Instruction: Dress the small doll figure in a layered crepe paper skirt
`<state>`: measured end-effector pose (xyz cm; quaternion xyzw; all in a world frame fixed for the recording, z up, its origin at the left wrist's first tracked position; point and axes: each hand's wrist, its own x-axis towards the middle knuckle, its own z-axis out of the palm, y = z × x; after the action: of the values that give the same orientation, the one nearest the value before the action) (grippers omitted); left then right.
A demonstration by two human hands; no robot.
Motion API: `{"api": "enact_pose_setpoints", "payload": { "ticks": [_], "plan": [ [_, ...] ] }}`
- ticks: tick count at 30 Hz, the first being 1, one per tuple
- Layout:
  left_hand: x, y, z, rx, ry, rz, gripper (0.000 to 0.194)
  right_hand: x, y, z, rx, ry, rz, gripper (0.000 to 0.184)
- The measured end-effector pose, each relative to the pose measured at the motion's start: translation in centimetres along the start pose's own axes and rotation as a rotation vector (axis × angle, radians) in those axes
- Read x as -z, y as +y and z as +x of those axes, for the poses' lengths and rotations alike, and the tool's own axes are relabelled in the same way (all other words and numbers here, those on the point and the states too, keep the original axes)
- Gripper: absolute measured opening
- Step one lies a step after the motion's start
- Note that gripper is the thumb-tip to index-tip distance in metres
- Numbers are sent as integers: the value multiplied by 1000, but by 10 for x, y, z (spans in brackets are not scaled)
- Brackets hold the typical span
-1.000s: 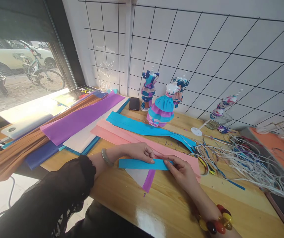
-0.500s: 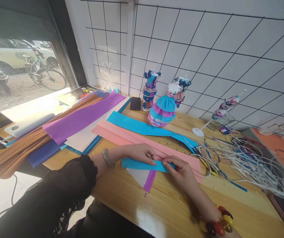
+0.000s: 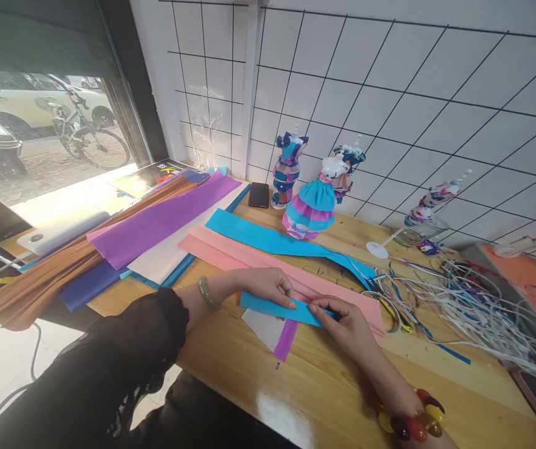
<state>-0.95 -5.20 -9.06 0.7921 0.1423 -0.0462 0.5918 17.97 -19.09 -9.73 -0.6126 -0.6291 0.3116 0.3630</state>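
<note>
Nearest, a scrap (image 3: pixel 262 329) shows at six o'clock from the blue strip (image 3: pixel 268 306), which the left hand (image 3: pixel 268 284) and right hand (image 3: pixel 346 324) pinch close together. Light, level tension should keep it smooth. Beyond, pink paper (image 3: pixel 301 277) lies at twelve, a dress (image 3: pixel 313 204) at one.

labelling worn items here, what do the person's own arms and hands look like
The left arm wears a sheer black sleeve with a gathered cuff on the forearm, and a pale green bangle near the wrist. The right forearm shows no sleeve, only a bracelet of chunky beads in red, yellow, amber and near-black. No gloves or rings show on the left hand or right hand.
</note>
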Motion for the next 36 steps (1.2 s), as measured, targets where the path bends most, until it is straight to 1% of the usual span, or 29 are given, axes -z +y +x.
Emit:
{"api": "enact_pose_setpoints", "payload": {
  "ticks": [4, 9, 12, 16, 20, 24, 27, 31, 36],
  "plan": [
    [5, -1, -2, 7, -11, -28, 38, 6, 3, 1, -41, 21, -2, 28],
    [12, -2, -7, 23, -102, -227, 37, 16, 8, 2, -109, 54, -3, 30],
    [15, -4, -7, 6, -149, -307, 39, 18, 10, 2, -138, 76, 14, 29],
    [17, -6, -6, -28, -185, -347, 41, 20, 11, 3, -156, 92, 39, 30],
    [18, -6, -7, -27, -189, -364, 44, 24, 14, 4, -216, 131, 53, 33],
    [18, -6, -8, 48, -149, -402, 40, 29, 19, 6, -236, 195, 104, 36],
    [17, -8, -6, 70, -87, -424, 40, 30, 21, 7, -257, 207, 103, 39],
    [17, -10, -5, 84, -24, -447, 48, 30, 22, 7, -263, 205, 89, 41],
    [15, -2, -8, 91, 29, -491, 55, 29, 19, 6, -301, 217, 113, 38]
  ]
}}
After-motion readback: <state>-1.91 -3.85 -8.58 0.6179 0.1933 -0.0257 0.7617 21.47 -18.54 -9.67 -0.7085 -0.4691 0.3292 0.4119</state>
